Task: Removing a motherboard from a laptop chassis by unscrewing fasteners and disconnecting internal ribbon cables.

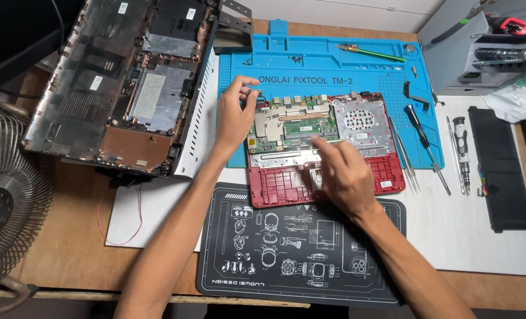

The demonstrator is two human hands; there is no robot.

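Note:
An opened red laptop base [387, 171] lies on the blue repair mat [310, 65], its green circuit board [301, 121] and metal shielding exposed. My left hand [236, 115] rests at the base's top-left corner, with thumb and fingers pinching a small dark part there. My right hand [340, 171] lies flat on the lower middle of the base, fingers pointing toward the board, holding nothing that I can see.
A larger dark laptop shell [121, 82] leans at the upper left. A black illustrated mat [292, 248] lies in front. Screwdrivers [425, 145], tweezers [405, 156] and a black battery [499, 171] sit at the right. A metal fan grille [9, 207] stands at the left edge.

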